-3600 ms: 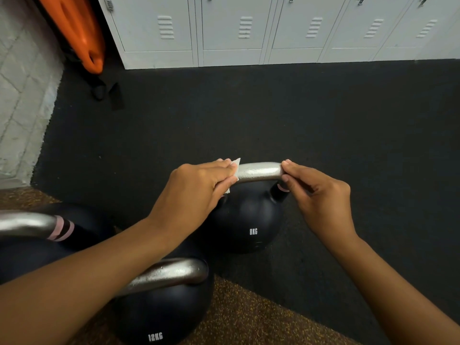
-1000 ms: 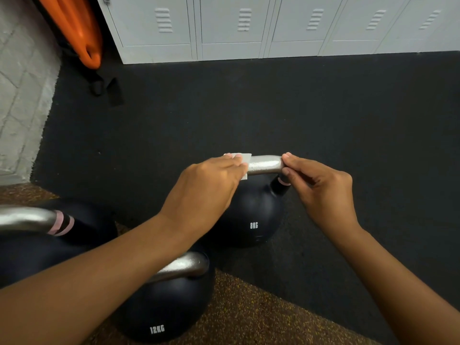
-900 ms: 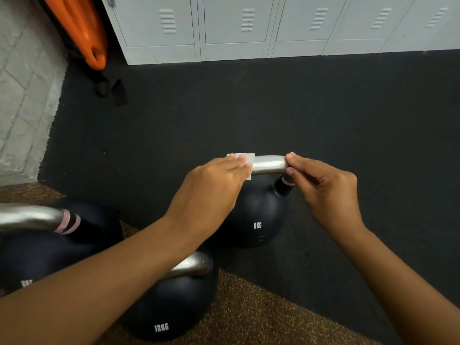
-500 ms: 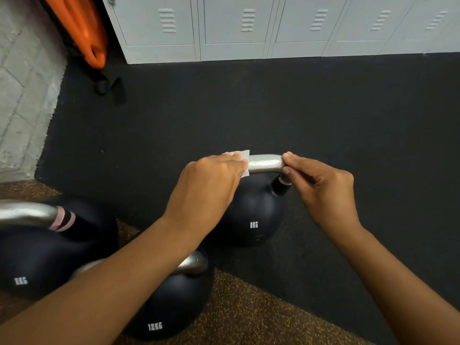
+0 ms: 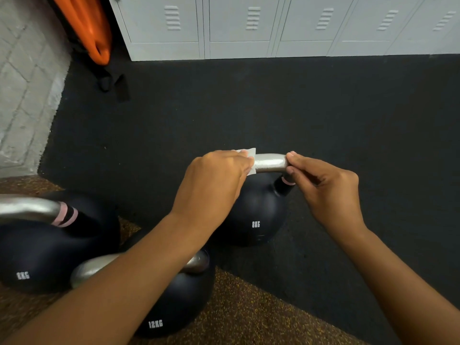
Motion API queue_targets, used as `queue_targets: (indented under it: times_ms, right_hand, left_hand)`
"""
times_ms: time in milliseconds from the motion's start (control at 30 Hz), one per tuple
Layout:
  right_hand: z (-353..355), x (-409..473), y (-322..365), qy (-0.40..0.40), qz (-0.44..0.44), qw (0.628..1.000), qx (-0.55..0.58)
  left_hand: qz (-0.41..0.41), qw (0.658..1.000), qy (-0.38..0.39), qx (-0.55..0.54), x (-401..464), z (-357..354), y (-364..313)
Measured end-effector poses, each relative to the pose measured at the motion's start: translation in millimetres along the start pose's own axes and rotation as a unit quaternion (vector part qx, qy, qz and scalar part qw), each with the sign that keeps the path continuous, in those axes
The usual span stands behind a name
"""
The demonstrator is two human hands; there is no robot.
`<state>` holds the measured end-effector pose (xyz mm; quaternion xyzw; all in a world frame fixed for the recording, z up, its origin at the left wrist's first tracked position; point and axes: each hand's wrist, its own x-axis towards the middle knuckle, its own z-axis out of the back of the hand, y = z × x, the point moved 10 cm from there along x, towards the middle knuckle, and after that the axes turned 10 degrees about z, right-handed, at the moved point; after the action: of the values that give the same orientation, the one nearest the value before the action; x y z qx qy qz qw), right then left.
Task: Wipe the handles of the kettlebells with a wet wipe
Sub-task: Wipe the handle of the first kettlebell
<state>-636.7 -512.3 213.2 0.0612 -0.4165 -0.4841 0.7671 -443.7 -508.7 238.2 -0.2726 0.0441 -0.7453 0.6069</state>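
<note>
- The 8KG kettlebell (image 5: 251, 215) stands on the black rubber floor (image 5: 249, 108). Everything else here is placed by it.
- Its silver handle (image 5: 270, 163) runs across its top, side to side.
- The left hand (image 5: 214, 185) curls over the left part of that handle and grips a white wet wipe (image 5: 250, 158) around it. A corner of the wipe sticks out past the fingers.
- The right hand (image 5: 328, 192) pinches the right end of the handle with its fingertips (image 5: 291, 158), just above a pink band on the handle's black leg.
- Nearer the person and to the left of it sits a 12KG kettlebell (image 5: 174, 302), partly under the left arm.
- Further left sits another black kettlebell (image 5: 49, 250) with pink stripes on its handle.
- These two stand where the black floor meets a brown speckled floor (image 5: 249, 314).
- Far behind the 8KG kettlebell, a row of grey lockers (image 5: 249, 26) stands at the edge of the black floor.
- Behind it to the left, an orange thing (image 5: 87, 23) hangs beside the lockers. I cannot tell what it is.
- At the far left is a pale brick wall (image 5: 22, 95).
</note>
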Motion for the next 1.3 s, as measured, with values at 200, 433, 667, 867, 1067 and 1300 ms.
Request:
queue_targets:
  times_ms: [200, 433, 667, 867, 1067, 1300]
  right_hand:
    - [1, -1, -2, -0.006, -0.005, 1.0, 0.004]
    - [1, 0, -2, -0.007, -0.002, 1.0, 0.005]
    - [0, 0, 0, -0.001, 0.003, 1.0, -0.004]
    - [-1, 0, -1, 0.005, 0.0, 1.0, 0.0]
    - [1, 2, 1, 0.0, 0.012, 1.0, -0.005]
    - [2, 2, 0, -0.006, 0.01, 1.0, -0.009]
  left_hand:
    - [0.016, 1.0, -0.001, -0.024, -4, 2, 6]
    - [-0.001, 0.999, 0.011, -0.037, 0, 2, 6]
    - [-0.042, 0.999, 0.006, 0.006, -1, -5, -10]
    - [-0.029, 0.999, -0.027, 0.009, -8, -7, -18]
    - [-0.034, 0.999, -0.009, 0.025, 1, -17, -34]
    - [-0.033, 0.999, -0.023, 0.003, -4, -11, -26]
